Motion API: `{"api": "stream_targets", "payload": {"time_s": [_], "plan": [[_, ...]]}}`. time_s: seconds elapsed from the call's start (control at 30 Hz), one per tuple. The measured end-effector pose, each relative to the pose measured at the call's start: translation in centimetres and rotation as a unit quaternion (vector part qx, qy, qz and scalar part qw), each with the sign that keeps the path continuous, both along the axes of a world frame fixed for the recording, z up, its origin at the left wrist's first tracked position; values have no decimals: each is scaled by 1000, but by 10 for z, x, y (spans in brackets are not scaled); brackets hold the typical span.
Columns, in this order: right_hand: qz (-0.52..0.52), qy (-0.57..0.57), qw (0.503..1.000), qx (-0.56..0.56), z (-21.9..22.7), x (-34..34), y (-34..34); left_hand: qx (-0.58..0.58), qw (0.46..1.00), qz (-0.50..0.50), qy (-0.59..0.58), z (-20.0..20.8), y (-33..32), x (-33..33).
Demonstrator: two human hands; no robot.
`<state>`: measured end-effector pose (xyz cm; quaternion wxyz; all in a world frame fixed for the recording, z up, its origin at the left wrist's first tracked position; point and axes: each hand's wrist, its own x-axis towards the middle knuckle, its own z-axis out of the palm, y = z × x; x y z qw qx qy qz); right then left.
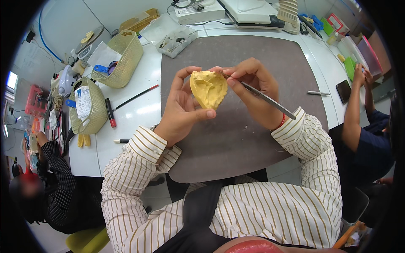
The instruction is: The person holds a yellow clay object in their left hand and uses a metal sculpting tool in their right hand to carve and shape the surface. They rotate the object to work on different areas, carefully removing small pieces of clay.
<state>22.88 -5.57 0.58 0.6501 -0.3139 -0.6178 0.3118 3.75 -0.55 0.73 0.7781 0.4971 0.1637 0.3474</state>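
Yellow, rough-edged plaster-like dental cast (206, 90) sits in the left hand (184, 103), up over the dark grey flat mat (236, 147); that hand cups it, thumb along the lower edge. Right hand (256, 92) grips a slim grey metal hand tool (272, 101) pen-style, working end near the cast's upper right rim; fingers hide the tip, so contact can't be told.

Step looks like edge trimming. To do it well: brace the right fingers against the cast, take light short strokes, steer the tip away from the left fingertips, turn the cast rather than the wrist, work over the mat.

Counts: one held cast, one held tool, one mat; on the white worktop (145, 111), two cream woven plastic baskets (126, 59), one black-and-red marker (110, 113), one black phone (343, 91).
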Motion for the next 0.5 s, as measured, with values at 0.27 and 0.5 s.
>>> {"api": "stream_targets", "payload": {"time_s": [0.27, 0.5], "plan": [[17, 30, 999, -22, 3, 0, -1, -33, 999, -11, 7, 1, 1, -3], [31, 50, 995, -75, 3, 2, -1, -21, 1000, -4, 4, 0, 0, -2]]}}
